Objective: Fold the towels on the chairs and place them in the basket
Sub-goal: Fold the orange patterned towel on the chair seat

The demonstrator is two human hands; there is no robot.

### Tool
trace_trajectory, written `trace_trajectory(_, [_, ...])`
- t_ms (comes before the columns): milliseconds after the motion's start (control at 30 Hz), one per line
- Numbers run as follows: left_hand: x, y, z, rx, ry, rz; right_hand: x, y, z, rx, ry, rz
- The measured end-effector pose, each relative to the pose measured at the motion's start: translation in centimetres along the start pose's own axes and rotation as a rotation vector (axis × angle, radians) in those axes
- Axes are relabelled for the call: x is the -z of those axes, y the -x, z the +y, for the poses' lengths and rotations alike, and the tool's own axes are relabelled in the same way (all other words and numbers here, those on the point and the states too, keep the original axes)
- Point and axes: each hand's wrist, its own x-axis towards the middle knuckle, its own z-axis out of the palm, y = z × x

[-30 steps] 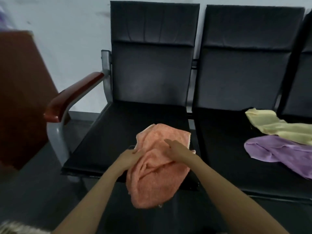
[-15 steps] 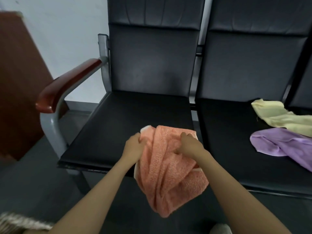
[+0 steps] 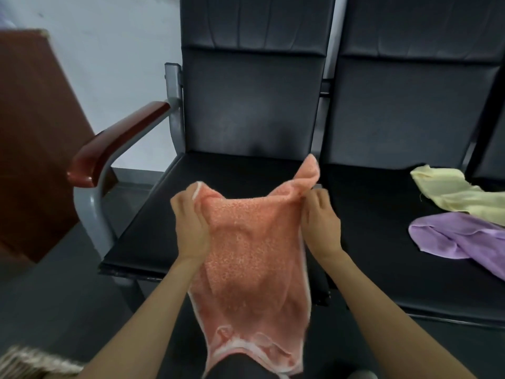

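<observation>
An orange towel [image 3: 251, 258] hangs in front of the left black chair [image 3: 218, 198], stretched between both hands. My left hand [image 3: 190, 228] grips its upper left corner. My right hand [image 3: 321, 225] pinches the upper right corner, whose tip sticks up. The towel's lower edge droops toward the floor. A yellow towel [image 3: 448, 191] and a purple towel [image 3: 459, 236] lie crumpled on the right chair seat [image 3: 382, 242]. No basket is clearly in view.
The left chair has a reddish wooden armrest [image 3: 114, 143] on a grey metal frame. A brown wooden panel [image 3: 30, 138] stands at the far left. A pale woven edge [image 3: 32, 365] shows at the bottom left corner. Dark floor lies below the seats.
The bunched orange towel has been lifted off the seat and spread open. My hands moved apart to its top corners. The camera has come closer to the chairs.
</observation>
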Motion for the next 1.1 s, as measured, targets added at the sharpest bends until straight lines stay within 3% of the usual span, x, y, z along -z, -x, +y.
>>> trace_trajectory(100, [-1.4, 1.4, -2.7, 0.178, -0.541, -0.351, -2.6, 1.7, 1.2, -0.118, 0.250, -0.524])
trace_trajectory(167, [-1.6, 1.6, -2.9, 0.124, -0.667, -0.292, -3.7, 2.5, 1.3, -0.165, 0.272, -0.659])
trace_trajectory(233, [-1.6, 1.3, -2.8, -0.026, -0.669, -0.248, -4.3, 2.6, 1.0, -0.166, 0.320, -0.684])
trace_trajectory(300, [-1.5, 1.4, -2.7, -0.059, -0.608, -0.336, -4.3, 2.3, 0.4, -0.186, 0.365, -0.701])
trace_trajectory(467, [-0.3, 0.8, -3.5, 0.142, -0.474, -0.415, -3.7, 1.6, -0.2, -0.183, 0.432, -0.654])
trace_trajectory(633, [1.1, -0.4, -3.0, 0.272, -0.488, -0.613, -3.7, 1.7, 0.0, -0.183, 0.182, -0.662])
trace_trajectory(700, [1.3, -0.2, -1.9, 0.136, -0.427, -0.411, -3.7, 1.8, -0.1, -0.177, 0.235, -0.693])
trace_trajectory(767, [1.4, 0.0, -1.1, -0.150, -0.440, -0.107, -3.8, 1.9, -0.1, -0.171, 0.274, -0.690])
trace_trajectory(833, [1.1, 0.6, -1.2, -0.370, -0.524, 0.044, -3.7, 2.1, -0.2, -0.170, 0.281, -0.675])
trace_trajectory(967, [0.4, 2.2, -3.4, -0.186, -0.749, -0.323, -3.4, 2.6, -0.2, -0.182, 0.239, -0.638])
trace_trajectory(1100, [0.3, 2.2, -2.4, -0.110, -0.741, -0.446, -3.1, 2.5, -0.4, -0.209, 0.220, -0.589])
